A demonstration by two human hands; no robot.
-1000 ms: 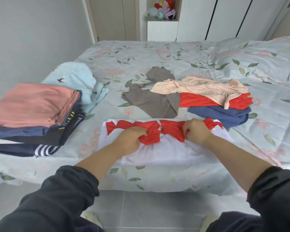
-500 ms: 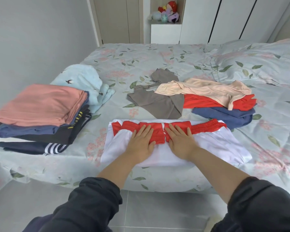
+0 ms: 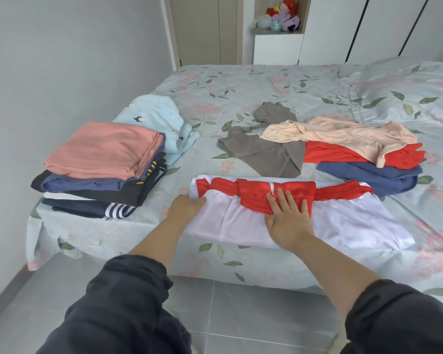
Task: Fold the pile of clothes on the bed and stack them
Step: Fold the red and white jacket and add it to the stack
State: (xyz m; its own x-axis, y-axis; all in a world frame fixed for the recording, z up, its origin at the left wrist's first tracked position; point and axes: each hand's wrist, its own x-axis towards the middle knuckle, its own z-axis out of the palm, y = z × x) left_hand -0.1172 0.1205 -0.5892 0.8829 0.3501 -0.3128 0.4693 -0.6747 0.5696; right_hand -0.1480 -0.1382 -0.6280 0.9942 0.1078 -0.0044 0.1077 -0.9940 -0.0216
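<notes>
Left hand [image 3: 187, 209] slid to garment [image 3: 343, 221] edge (fingertips blurred, grip unclear); right hand [image 3: 288, 221] flat, pressing.

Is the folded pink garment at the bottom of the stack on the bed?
No, the pink garment lies on top of the stack, with a blue garment and darker folded clothes beneath it.

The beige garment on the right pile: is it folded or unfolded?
Unfolded. The beige garment lies crumpled and twisted across the red garment, with uneven edges and no neat layers.
</notes>
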